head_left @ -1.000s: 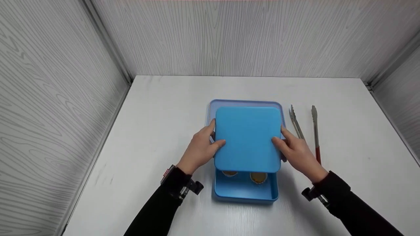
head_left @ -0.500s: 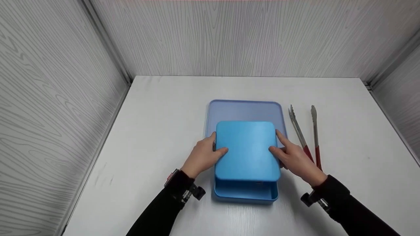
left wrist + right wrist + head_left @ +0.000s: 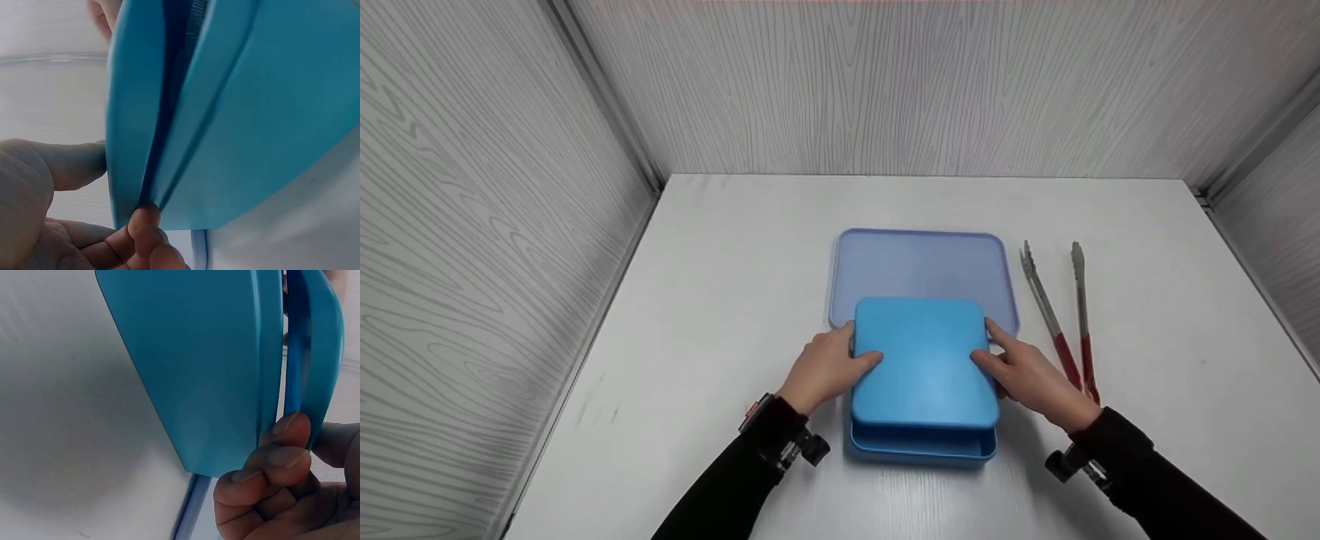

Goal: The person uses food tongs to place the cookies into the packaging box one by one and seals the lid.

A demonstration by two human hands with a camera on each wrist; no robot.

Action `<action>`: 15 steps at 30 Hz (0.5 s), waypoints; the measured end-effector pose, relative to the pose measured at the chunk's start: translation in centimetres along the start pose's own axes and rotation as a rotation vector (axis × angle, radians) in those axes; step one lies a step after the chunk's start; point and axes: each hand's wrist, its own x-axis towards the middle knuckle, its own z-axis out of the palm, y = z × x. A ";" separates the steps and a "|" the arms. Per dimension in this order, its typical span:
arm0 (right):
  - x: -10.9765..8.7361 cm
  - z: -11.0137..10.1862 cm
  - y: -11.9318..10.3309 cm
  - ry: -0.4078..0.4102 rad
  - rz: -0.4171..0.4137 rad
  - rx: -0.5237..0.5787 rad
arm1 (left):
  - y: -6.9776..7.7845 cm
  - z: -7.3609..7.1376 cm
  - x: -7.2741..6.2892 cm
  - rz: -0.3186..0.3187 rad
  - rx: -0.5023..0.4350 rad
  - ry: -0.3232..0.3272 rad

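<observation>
A blue lid lies over a blue box, its near edge raised so that a dark gap shows at the front. My left hand grips the lid's left side, thumb on top and fingers beneath the rim. On the opposite side my right hand pinches the lid the same way. Both wrist views show a narrow gap between the lid and the box, with fingertips at the far corners touching the rim. The inside of the box is hidden from above.
Behind the box lies a pale blue-purple tray, partly covered by the lid. Metal tongs with red handles lie spread to the right, beyond my right hand. Grey wood-patterned panels stand around the white table.
Both hands have brought the lid down and toward me onto the box. Small round cakes in pale cups, visible inside a second ago, are covered now. More of the tray shows.
</observation>
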 end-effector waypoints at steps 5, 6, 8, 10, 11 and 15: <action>-0.1 0.2 0.0 -0.002 0.001 -0.015 | 0.0 0.1 -0.1 0.002 0.004 -0.004; -0.1 0.2 0.1 -0.004 0.001 -0.019 | 0.0 0.1 -0.1 0.001 0.008 -0.006; -0.1 0.4 0.1 -0.006 0.005 -0.028 | 0.0 0.1 -0.2 -0.005 0.010 -0.012; -0.1 0.5 0.1 -0.009 0.011 -0.034 | -0.1 0.2 -0.2 -0.012 0.010 -0.022; -0.1 0.5 0.1 -0.010 0.013 -0.037 | -0.2 0.2 -0.2 -0.017 0.007 -0.028; -0.2 0.6 0.2 -0.015 0.012 -0.044 | -0.4 0.4 -0.3 -0.028 -0.007 -0.043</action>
